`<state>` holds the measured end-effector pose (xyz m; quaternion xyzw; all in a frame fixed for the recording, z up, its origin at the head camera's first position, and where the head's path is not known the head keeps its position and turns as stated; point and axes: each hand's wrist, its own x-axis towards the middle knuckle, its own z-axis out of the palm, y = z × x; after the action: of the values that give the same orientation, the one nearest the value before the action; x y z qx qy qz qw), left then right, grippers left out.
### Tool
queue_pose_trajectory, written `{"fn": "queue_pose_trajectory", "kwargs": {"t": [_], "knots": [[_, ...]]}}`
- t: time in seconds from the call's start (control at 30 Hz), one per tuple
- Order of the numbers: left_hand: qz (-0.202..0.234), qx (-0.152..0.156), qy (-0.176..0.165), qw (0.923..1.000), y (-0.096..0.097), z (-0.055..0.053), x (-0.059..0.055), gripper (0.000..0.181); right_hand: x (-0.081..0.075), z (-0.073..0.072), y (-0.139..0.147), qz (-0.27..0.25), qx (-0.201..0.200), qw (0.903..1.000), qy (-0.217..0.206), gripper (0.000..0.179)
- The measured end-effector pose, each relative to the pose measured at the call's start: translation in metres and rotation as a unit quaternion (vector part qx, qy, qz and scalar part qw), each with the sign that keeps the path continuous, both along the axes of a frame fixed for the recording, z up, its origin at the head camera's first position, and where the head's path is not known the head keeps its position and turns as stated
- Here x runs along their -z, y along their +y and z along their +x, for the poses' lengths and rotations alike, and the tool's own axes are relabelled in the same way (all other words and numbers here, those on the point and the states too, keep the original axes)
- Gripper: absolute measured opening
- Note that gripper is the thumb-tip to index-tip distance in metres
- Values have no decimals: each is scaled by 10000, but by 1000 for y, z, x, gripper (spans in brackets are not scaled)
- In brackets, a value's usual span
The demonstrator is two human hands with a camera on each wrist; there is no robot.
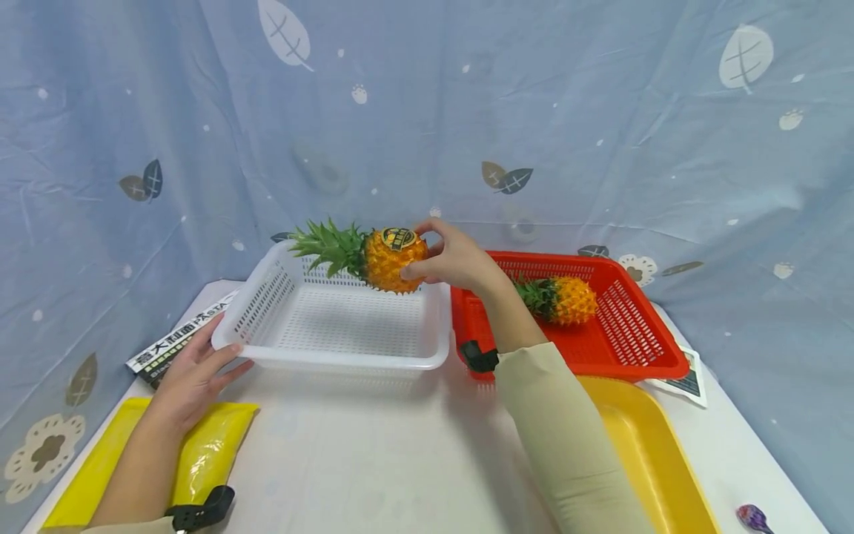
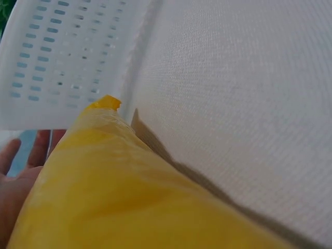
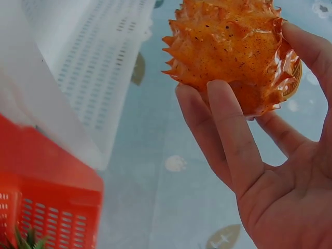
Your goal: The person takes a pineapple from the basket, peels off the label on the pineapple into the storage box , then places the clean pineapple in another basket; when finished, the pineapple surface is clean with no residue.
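Note:
My right hand [image 1: 454, 259] pinches the base end of a pineapple [image 1: 389, 268] with a dark round label. It holds the fruit on its side above the white basket [image 1: 347, 361], green crown pointing left. In the right wrist view, fingertips and thumb press around the spiky orange skin [image 3: 228, 52]. My left hand [image 1: 193, 374] touches the white basket's front left corner with its fingers spread. Another pineapple [image 1: 574, 300] lies in the red basket [image 1: 640, 371], crown partly hidden behind my right arm.
A yellow packet [image 1: 213, 452] lies under my left forearm. A dark pasta pack [image 1: 160, 360] sits left of the white basket. The yellow tray [image 1: 640, 437] is at front right, partly behind my sleeve. A lollipop [image 1: 752, 516] lies near the right edge. Patterned blue cloth [image 1: 427, 111] hangs behind.

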<state>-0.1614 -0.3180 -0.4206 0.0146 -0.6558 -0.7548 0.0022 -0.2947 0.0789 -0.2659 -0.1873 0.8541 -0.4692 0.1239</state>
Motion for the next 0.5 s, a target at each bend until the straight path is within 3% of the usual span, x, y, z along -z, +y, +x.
{"fn": "queue_pose_trajectory", "kwargs": {"t": [0.5], "knots": [[290, 182, 51, 9994, -3, -1, 3, 74, -18, 40, 29, 468, 293, 9979, 352, 72]]}}
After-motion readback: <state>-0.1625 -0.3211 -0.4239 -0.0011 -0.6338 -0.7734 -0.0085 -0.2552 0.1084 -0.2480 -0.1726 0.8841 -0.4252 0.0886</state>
